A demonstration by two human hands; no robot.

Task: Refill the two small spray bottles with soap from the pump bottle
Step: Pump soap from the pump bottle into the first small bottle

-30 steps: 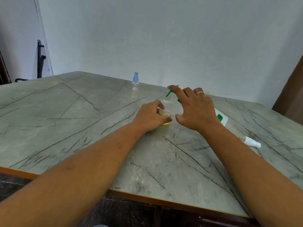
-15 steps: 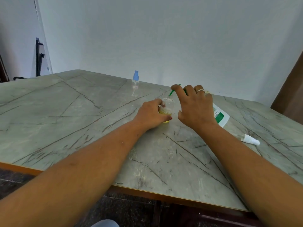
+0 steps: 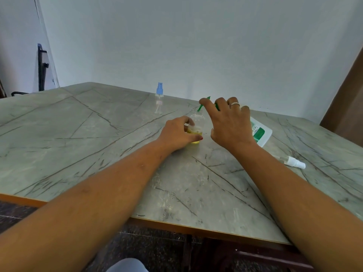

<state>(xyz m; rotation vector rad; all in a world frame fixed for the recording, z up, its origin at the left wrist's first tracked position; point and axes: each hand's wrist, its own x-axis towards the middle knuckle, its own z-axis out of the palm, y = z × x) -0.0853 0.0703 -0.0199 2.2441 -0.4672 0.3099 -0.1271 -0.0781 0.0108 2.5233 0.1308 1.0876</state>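
Note:
A small clear spray bottle [image 3: 197,124] stands uncapped on the table with yellow soap in its lower part. My left hand [image 3: 176,134] grips it around the base. My right hand [image 3: 227,124] rests on top of the pump bottle [image 3: 259,133], a white bottle with a green label, mostly hidden behind the hand. Its green spout [image 3: 202,106] points down over the small bottle's mouth. The second spray bottle [image 3: 159,100], clear with a blue cap, stands farther back. A white spray cap [image 3: 294,162] lies on the table at the right.
The grey marble-patterned table [image 3: 78,144] has an orange front edge close to me. A pale wall runs right behind the table. A brown panel stands at the far right, a black frame at the far left.
The view has shifted slightly. My right hand has stayed on the pump and my left hand has kept its hold on the small bottle; little else differs.

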